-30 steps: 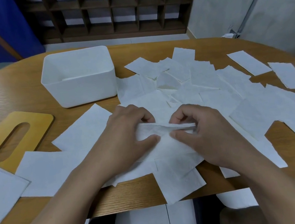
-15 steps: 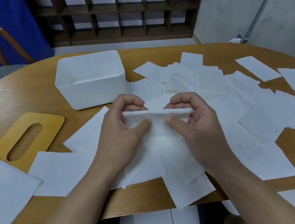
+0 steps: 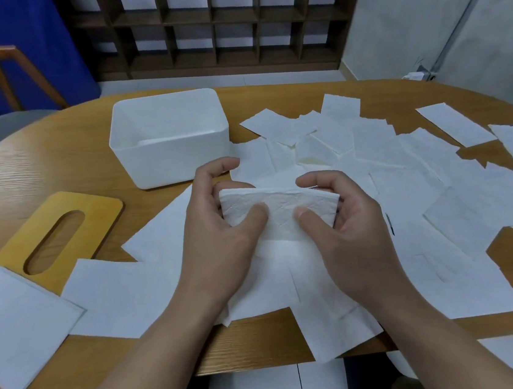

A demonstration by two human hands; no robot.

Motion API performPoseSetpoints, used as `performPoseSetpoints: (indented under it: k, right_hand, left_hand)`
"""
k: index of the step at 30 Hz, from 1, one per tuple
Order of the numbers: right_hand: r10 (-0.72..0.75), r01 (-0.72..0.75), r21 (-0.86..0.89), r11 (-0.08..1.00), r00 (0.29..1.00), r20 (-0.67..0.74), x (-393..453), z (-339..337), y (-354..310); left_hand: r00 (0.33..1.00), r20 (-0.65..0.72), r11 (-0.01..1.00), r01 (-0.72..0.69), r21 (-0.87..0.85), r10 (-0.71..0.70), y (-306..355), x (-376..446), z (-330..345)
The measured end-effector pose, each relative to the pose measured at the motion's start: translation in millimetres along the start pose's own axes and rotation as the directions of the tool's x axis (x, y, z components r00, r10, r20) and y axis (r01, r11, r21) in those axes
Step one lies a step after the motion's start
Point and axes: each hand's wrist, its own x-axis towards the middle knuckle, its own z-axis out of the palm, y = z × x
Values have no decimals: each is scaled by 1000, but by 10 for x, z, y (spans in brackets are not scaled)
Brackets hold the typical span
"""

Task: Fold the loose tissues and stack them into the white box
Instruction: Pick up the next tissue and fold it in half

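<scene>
Your left hand point(image 3: 217, 230) and right hand point(image 3: 344, 219) pinch the folded white paper tissue point(image 3: 277, 209) — the open white plastic box point(image 3: 169, 140) sits ahead-left, nearer your left.

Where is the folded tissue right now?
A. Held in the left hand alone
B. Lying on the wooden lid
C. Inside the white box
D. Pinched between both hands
D: the left hand and right hand both pinch the folded tissue.

Bare forearms, no sleeves visible
</scene>
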Motion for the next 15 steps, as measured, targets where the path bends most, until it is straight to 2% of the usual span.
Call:
performPoseSetpoints:
  k: [5, 12, 15]
  right_hand:
    - [-24, 23, 9, 1000, 999, 45, -21, -1, -31]
    - [-28, 29, -83, 996, 1000, 12, 30, -104, -32]
    - [10, -10, -9, 1000, 999, -42, 65, -168, -75]
  left_hand:
    - [999, 37, 1000, 14, -24, -13, 8, -7, 8]
    - [998, 59, 993, -29, 118, 23, -3, 4, -32]
    - [990, 140, 972, -52, 230, 20, 15, 17, -98]
